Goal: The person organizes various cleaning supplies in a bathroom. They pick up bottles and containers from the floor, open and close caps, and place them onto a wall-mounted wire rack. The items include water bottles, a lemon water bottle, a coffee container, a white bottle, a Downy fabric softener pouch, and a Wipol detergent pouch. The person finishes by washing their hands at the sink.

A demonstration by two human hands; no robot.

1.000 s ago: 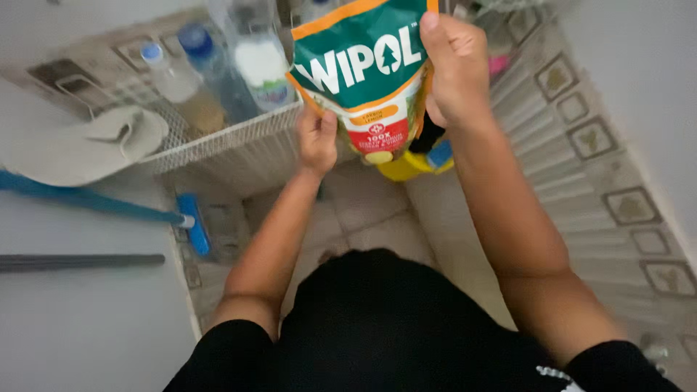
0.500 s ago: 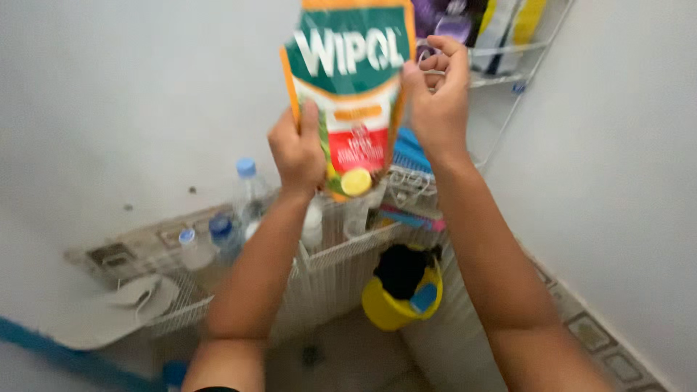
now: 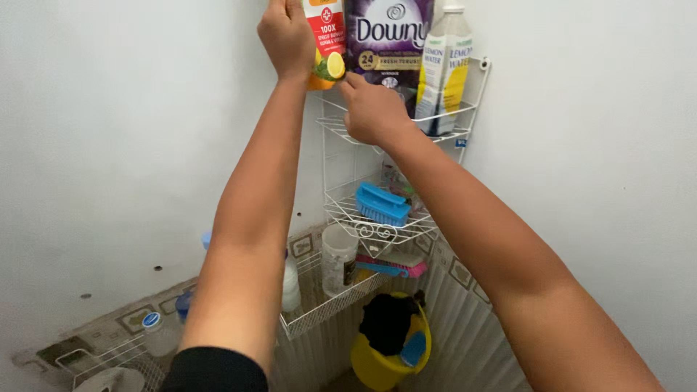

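My left hand is raised high and grips the left side of a cleaner refill pouch with a red panel and a lemon picture, held at the left end of the top shelf of a white wire corner rack. My right hand reaches up just below the pouch, fingers at the shelf's front rail, under a purple softener pouch. A bottle with a yellow label stands to the right on the same shelf.
A blue scrub brush lies on the middle shelf, a pink-handled brush below it. A yellow bucket with dark cloth sits in the corner. A low wire rack holds several plastic bottles along the white wall.
Both arms have lifted the pouch from chest height up to the top shelf. The view has tilted up from the floor to the wall rack.
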